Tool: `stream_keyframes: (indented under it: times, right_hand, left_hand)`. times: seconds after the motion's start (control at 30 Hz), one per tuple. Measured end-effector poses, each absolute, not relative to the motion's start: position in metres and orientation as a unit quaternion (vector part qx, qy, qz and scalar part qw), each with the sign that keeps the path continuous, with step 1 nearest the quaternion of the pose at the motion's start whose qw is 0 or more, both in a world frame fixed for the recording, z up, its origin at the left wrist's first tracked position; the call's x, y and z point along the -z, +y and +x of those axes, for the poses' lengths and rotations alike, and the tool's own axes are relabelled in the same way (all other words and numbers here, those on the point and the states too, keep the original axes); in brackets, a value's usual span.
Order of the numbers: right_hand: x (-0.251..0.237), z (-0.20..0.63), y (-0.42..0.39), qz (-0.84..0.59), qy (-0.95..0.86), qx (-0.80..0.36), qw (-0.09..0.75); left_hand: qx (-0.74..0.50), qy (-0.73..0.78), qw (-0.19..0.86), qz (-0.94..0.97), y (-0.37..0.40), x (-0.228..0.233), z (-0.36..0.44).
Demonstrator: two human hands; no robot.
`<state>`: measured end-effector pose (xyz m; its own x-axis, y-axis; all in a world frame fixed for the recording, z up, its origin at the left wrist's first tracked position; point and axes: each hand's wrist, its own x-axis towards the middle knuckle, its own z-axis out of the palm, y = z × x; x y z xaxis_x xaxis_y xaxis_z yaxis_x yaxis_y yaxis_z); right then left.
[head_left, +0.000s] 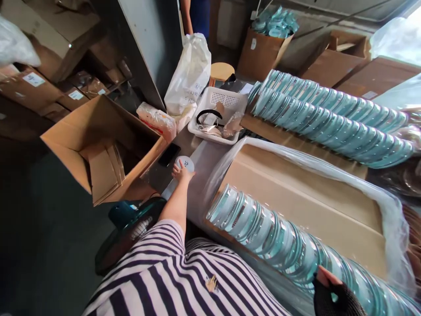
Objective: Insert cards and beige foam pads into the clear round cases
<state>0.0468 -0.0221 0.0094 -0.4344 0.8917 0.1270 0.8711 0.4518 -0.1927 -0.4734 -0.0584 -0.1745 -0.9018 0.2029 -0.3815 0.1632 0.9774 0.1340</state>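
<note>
My left hand [183, 173] reaches across the grey work surface with its fingers spread over the near edge of a white round disc [187, 163] that carries dark handwriting. At the lower right, my right hand [338, 293] wears a black fingerless glove, with a bare fingertip showing. It is at a long row of clear, teal-tinted round pieces [272, 232] standing on edge against each other. Whether it grips any of them cannot be made out. A dark flat phone-like object [169, 155] lies left of the disc.
A plastic-lined carton [305, 184] sits beyond the row, with further stacked rows [329, 118] behind it. A white basket [213, 98] holds tape and small items. On the left are an open cardboard box [66, 145] and a fan [131, 232]. A person [199, 15] stands behind a white sack [190, 66].
</note>
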Motion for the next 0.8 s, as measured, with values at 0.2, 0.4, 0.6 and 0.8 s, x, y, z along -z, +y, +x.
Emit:
stream_keyframes:
  times: [0.2,0.4,0.6,0.8]
  right_hand:
    - [-0.025,0.027,-0.021,-0.561,-0.812,0.005,0.161]
    - [-0.015,0.027,-0.013,-0.514,-0.835,-0.023,0.195]
    - [-0.011,0.027,-0.02,-0.518,-0.833,-0.002,0.193]
    - [-0.007,0.035,-0.026,-0.528,-0.832,-0.014,0.17]
  left_hand:
    - [-0.078,0.975,0.169,0.12,-0.068,0.164,-0.484]
    - [-0.092,0.971,0.172,0.138,-0.069,0.158,-0.49]
    - [-0.047,0.97,0.198,0.136,-0.066,0.177,-0.483]
    - [-0.046,0.97,0.195,0.139,-0.064,0.177,-0.485]
